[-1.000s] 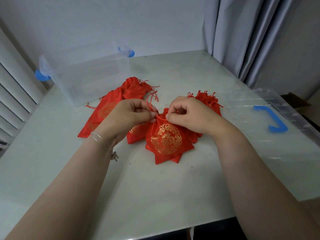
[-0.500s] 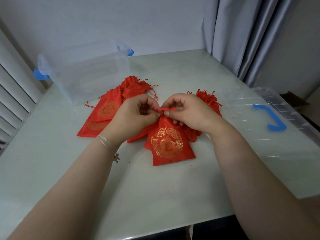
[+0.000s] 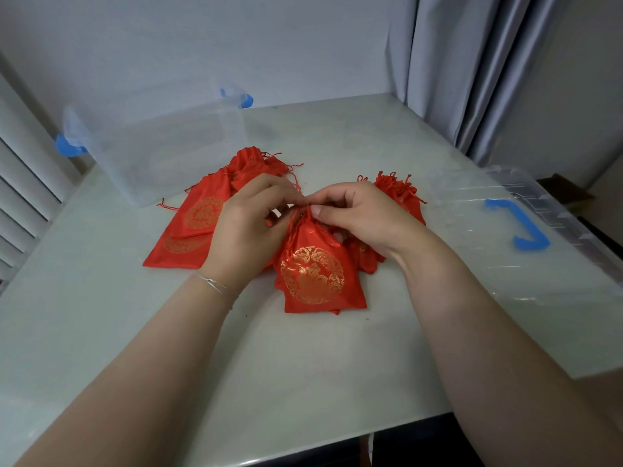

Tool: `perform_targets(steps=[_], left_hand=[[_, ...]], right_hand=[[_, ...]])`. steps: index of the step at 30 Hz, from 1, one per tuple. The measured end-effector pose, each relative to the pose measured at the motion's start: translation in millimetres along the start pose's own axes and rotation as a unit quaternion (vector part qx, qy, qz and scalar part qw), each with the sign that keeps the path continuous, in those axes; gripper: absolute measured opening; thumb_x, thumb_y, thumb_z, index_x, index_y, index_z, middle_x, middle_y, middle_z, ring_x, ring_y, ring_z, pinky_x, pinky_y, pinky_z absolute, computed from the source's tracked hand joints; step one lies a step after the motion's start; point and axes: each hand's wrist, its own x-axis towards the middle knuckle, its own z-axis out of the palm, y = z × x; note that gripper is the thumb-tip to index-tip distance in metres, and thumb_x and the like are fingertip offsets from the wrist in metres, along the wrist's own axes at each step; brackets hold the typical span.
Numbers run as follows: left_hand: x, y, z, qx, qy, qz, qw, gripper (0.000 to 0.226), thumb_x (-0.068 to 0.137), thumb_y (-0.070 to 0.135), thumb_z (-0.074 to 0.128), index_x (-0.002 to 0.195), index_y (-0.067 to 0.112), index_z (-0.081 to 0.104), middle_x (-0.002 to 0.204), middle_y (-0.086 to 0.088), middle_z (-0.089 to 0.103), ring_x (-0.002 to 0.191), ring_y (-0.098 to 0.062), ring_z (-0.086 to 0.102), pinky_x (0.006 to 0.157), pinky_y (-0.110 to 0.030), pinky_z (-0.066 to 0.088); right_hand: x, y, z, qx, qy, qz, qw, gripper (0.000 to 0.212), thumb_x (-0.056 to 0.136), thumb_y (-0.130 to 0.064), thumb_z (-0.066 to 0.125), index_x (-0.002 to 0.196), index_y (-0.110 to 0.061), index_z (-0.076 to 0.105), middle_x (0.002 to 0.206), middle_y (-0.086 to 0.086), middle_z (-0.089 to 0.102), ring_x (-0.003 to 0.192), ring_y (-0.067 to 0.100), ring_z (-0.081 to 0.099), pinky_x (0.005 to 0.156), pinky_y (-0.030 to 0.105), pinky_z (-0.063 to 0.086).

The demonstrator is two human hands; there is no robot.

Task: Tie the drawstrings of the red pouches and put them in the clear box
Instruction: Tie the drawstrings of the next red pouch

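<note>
A red pouch with a gold round pattern (image 3: 317, 274) lies on the table in front of me, its neck gathered. My left hand (image 3: 249, 224) and my right hand (image 3: 357, 214) meet over that neck, each pinching its thin red drawstring (image 3: 305, 208). More red pouches lie flat to the left (image 3: 195, 227), and another bunched one sits behind my right hand (image 3: 399, 193). The clear box (image 3: 161, 146) with blue latches stands at the back left, empty as far as I can see.
The box's clear lid (image 3: 526, 237) with a blue handle lies at the right, partly over the table edge. Grey curtains (image 3: 472, 69) hang at the back right, and white slats run along the left. The pale table (image 3: 303, 365) ends near me.
My hands have drawn closer together over the pouch's neck. The pouch has shifted a little and its neck looks more tightly gathered.
</note>
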Motion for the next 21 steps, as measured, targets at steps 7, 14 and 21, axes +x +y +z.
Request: perform_targets(steps=[7,14,21], left_hand=[[1,0,0,-0.018,0.015,0.001,1.000,0.016,0.080,-0.004,0.068,0.088,0.009,0.073,0.089,0.000,0.069,0.087,-0.010,0.064,0.075,-0.023,0.051],[3,12,-4,-0.113,-0.010,-0.073,0.991,0.028,0.087,0.002,0.062,0.083,0.029,0.059,0.087,0.002,0.070,0.087,-0.015,0.065,0.078,-0.041,0.050],[6,15,-4,-0.163,-0.050,-0.115,0.979,0.014,0.089,0.013,0.059,0.082,0.025,0.056,0.077,0.000,0.066,0.079,-0.020,0.061,0.073,-0.036,0.046]], right_hand=[[2,0,0,-0.086,0.071,-0.018,0.994,0.021,0.087,-0.006,0.062,0.074,-0.023,0.064,0.062,-0.003,0.058,0.045,-0.001,0.051,0.045,0.017,0.044],[3,5,-3,-0.168,0.097,-0.023,0.981,0.017,0.086,-0.011,0.060,0.075,-0.024,0.058,0.063,-0.005,0.056,0.044,0.000,0.050,0.044,0.024,0.048],[1,0,1,-0.103,0.118,-0.010,0.988,0.007,0.084,-0.010,0.057,0.079,-0.012,0.061,0.054,-0.010,0.058,0.046,-0.002,0.051,0.046,0.014,0.038]])
